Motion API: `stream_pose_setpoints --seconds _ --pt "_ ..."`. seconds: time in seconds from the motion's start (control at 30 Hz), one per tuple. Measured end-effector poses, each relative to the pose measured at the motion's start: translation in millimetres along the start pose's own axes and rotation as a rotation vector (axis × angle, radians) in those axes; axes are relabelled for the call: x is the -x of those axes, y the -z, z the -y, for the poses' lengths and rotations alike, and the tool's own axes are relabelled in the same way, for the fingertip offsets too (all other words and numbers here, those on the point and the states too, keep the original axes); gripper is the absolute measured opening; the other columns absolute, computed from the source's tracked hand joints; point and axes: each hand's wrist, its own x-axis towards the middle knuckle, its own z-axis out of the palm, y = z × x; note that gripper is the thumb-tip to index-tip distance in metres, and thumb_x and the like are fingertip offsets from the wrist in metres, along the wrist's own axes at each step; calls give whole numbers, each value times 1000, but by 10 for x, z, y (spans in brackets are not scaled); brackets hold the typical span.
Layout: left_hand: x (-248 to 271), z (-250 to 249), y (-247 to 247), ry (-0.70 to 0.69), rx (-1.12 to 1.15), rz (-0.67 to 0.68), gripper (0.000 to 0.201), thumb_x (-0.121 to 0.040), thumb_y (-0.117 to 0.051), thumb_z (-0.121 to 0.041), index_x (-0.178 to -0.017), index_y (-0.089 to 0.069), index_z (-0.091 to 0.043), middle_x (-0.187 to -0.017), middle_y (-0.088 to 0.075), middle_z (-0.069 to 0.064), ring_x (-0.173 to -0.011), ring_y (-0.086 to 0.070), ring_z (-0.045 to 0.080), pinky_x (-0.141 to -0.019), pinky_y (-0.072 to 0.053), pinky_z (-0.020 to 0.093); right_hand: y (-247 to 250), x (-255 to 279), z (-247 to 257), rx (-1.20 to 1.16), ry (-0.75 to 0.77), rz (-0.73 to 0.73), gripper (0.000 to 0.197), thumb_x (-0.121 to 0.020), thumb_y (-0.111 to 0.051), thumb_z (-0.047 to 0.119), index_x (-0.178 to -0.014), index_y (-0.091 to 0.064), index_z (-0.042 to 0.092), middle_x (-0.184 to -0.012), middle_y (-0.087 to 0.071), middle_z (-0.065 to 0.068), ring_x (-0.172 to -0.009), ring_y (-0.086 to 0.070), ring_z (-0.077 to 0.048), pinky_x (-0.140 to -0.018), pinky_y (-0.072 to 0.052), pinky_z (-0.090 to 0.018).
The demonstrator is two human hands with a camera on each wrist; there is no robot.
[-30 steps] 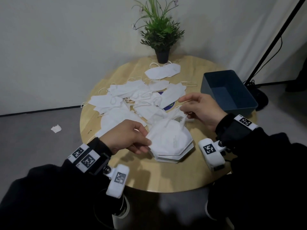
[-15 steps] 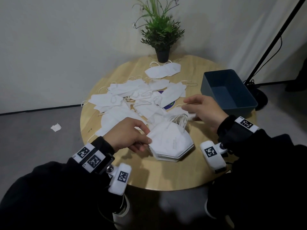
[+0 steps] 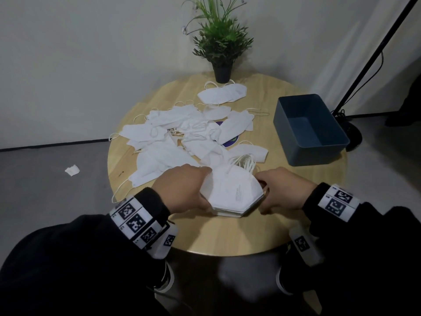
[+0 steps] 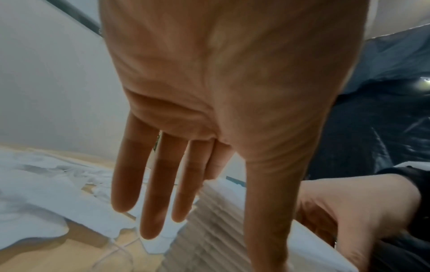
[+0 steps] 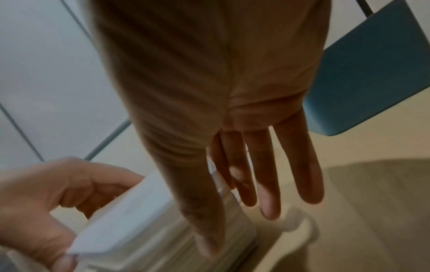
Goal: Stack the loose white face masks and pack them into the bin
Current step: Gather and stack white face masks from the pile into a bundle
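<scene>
A stack of white face masks (image 3: 234, 192) lies near the front edge of the round wooden table (image 3: 227, 238), its ear loops (image 3: 245, 161) bunched at the far end. My left hand (image 3: 206, 190) holds the stack's left end, thumb at the near edge and fingers behind. My right hand (image 3: 262, 192) holds the right end the same way. In the left wrist view my left hand (image 4: 209, 230) has its thumb along the layered edge of the stack (image 4: 209, 239). In the right wrist view my right hand (image 5: 232, 220) straddles the stack (image 5: 151, 220). Loose masks (image 3: 173, 137) cover the middle of the table. The blue bin (image 3: 309, 142) stands at the right.
A potted plant (image 3: 222, 44) stands at the table's back edge, with a small pile of masks (image 3: 222, 93) in front of it. A scrap of paper (image 3: 72, 171) lies on the floor at the left. A black stand (image 3: 373, 58) rises at the right.
My right hand let go of the ear loops and came down to the stack's right end. My left hand shifted onto the left end. The stack now lies flat between both hands.
</scene>
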Motion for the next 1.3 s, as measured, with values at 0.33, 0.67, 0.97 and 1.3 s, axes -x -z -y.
stream_pose_setpoints --seconds 0.33,0.67,0.97,1.3 --pt "-24 3 -35 -6 -89 -79 34 -78 -72 -40 -70 -41 -30 -67 -53 -4 -65 -50 20 -51 -27 32 7 17 78 227 19 -112 27 -75 -76 28 -63 -52 28 -73 -65 4 -70 -63 -20 -52 -39 -28" --pt "-24 132 78 24 -60 11 45 -75 -79 -40 -117 -64 -32 -104 -72 -9 -88 -65 18 -65 -49 33 139 -4 7 165 -104 20 39 -61 -94 34 -92 -70 31 -87 -71 10 -82 -68 -15 -68 -55 -29" --pt "25 -13 262 -322 226 -177 14 -90 -73 -22 -102 -74 -28 -86 -69 -11 -79 -63 7 -76 -53 33 369 91 188 -515 153 -148 9 -84 -82 4 -89 -77 9 -70 -75 -9 -58 -66 -18 -53 -53 -32" --pt "-219 -46 75 -240 97 10 22 -90 -66 -14 -108 -77 -22 -100 -74 -8 -92 -64 11 -84 -51 31 58 -163 239 -241 166 -147 26 -74 -72 -2 -88 -79 18 -60 -66 17 -52 -58 -1 -59 -53 -22"
